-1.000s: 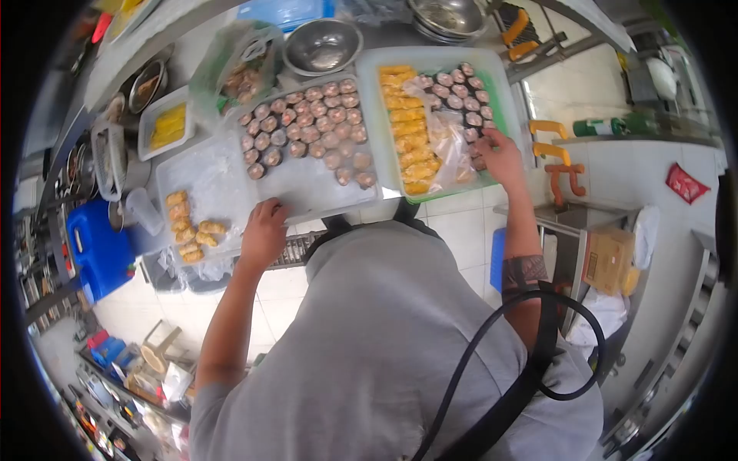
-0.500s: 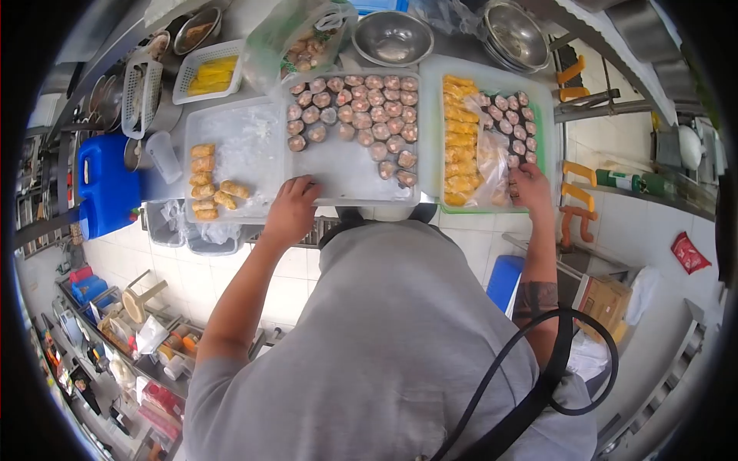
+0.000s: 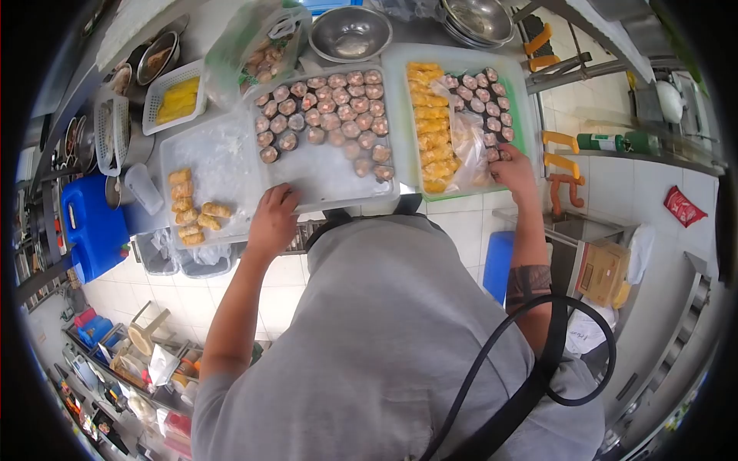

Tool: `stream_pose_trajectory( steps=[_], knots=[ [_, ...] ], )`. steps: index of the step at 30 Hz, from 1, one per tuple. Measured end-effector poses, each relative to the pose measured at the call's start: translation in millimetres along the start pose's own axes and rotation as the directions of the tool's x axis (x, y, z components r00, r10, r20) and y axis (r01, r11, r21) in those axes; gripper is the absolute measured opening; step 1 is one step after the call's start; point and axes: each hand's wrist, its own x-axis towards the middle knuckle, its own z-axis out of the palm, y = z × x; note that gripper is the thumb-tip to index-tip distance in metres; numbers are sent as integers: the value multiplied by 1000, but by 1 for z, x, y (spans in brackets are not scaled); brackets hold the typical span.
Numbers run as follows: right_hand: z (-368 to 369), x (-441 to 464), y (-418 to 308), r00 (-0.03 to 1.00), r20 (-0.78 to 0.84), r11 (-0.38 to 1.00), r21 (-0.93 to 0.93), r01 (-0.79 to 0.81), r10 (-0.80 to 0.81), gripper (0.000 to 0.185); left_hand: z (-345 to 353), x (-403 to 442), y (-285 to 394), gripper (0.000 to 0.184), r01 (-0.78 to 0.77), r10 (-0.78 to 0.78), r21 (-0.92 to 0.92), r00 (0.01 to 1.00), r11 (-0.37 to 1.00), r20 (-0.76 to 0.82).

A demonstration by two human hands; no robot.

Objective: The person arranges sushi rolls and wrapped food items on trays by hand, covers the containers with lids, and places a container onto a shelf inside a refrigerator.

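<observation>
My left hand (image 3: 273, 220) rests at the near left corner of the middle tray (image 3: 330, 201), fingers slightly apart and holding nothing. Rows of dark-wrapped round rolls (image 3: 338, 96) fill the tray's far part. On the right, my right hand (image 3: 515, 173) pinches a dark-wrapped roll near the front right of the green-bottomed tray (image 3: 521, 100); its fingers partly hide the roll. That tray also holds yellow rolls (image 3: 434, 138), a clear plastic sheet (image 3: 466, 146) and more dark-wrapped rolls (image 3: 480, 94). Several golden rolls (image 3: 181, 192) lie in the left tray (image 3: 223, 165).
Behind the trays stand a steel bowl (image 3: 350, 34), stacked bowls (image 3: 478, 21), a bag of food (image 3: 265, 58) and a white basket (image 3: 175, 96) with yellow pieces. A blue jug (image 3: 96, 230) is at the left; orange handles (image 3: 561, 165) stick out at the right.
The view has shifted between frames. My right hand has stayed at the near right of the green-bottomed tray, and my left hand remains at the middle tray's corner.
</observation>
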Motion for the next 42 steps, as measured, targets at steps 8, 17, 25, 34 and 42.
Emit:
stream_pose_trajectory(
  steps=[8, 17, 25, 34, 42],
  knots=[
    [-1, 3, 3, 990, 66, 987, -91, 129, -124, 71, -5, -1, 3, 48, 28, -28, -1, 999, 1000, 20],
    [13, 21, 36, 888, -167, 795, -536, 282, -428, 68, -4, -4, 1, 47, 29, -29, -11, 1000, 1000, 2],
    [10, 13, 23, 947, -103, 848, -483, 220, -304, 62, -4, -2, 1, 47, 42, -41, -21, 999, 999, 24],
    [7, 22, 42, 907, -102, 787, -544, 292, -408, 48, -6, -2, 2, 50, 30, -30, -3, 999, 1000, 30],
    [-36, 20, 38, 1000, 23, 966, 258, -13, 7, 50, -41, -1, 0, 86, 53, -53, -20, 998, 998, 33]
  ],
)
